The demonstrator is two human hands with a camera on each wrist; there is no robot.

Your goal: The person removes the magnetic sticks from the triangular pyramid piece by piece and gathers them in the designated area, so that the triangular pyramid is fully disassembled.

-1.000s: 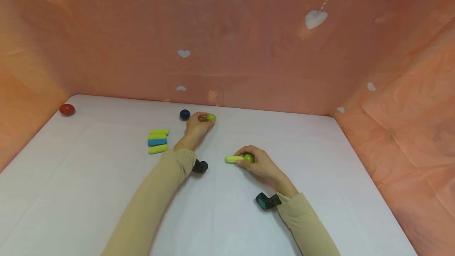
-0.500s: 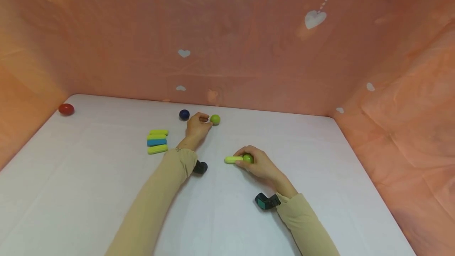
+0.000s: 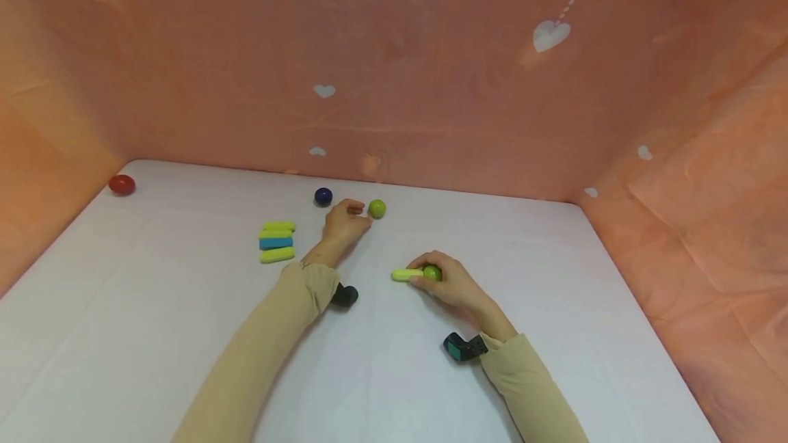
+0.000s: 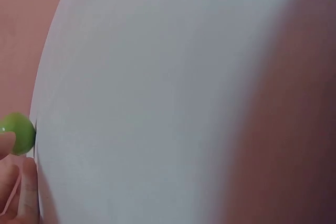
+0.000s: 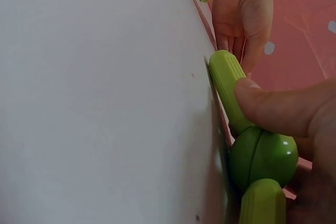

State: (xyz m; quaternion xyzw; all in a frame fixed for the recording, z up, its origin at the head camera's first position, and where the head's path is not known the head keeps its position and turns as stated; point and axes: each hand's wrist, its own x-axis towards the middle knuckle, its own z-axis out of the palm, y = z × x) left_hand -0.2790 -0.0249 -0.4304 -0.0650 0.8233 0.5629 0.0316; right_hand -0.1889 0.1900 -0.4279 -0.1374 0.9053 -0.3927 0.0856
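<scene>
- Here, the right hand [image 3: 453, 284] rests on the white table [image 3: 554, 292] near its middle, fingers and thumb curled round a green ball [image 3: 431, 273] with a yellow-green stick [image 3: 407, 274] joined to it.
- In the right wrist view the thumb [image 5: 278, 111] presses on that stick [image 5: 228, 90] where it meets the ball [image 5: 262, 156], and a second green stick [image 5: 262, 203] sticks out of the ball on the near side — all of it lies against the table top.
- The left hand [image 3: 343, 223] lies farther back on the table with its fingers loosely bent, holding nothing; the fingertips are just beside a loose green ball [image 3: 377, 208], and I cannot tell whether they touch it.
- In the left wrist view that ball [image 4: 17, 132] sits at the frame's left edge, right by a fingertip [image 4: 6, 142].
- A dark blue ball [image 3: 323, 196] lies just behind the left hand, near the back wall.
- To the left of that hand is a small stack of sticks [image 3: 276, 242] — yellow-green, a blue one in the middle, yellow-green again.
- A red ball [image 3: 122, 184] lies well apart in the far left corner.
- Peach cloth with white hearts [image 3: 550, 34] forms the walls around the table.
- Both arms wear beige sleeves [image 3: 265, 354], each with a dark wrist camera mount [image 3: 463, 347].
</scene>
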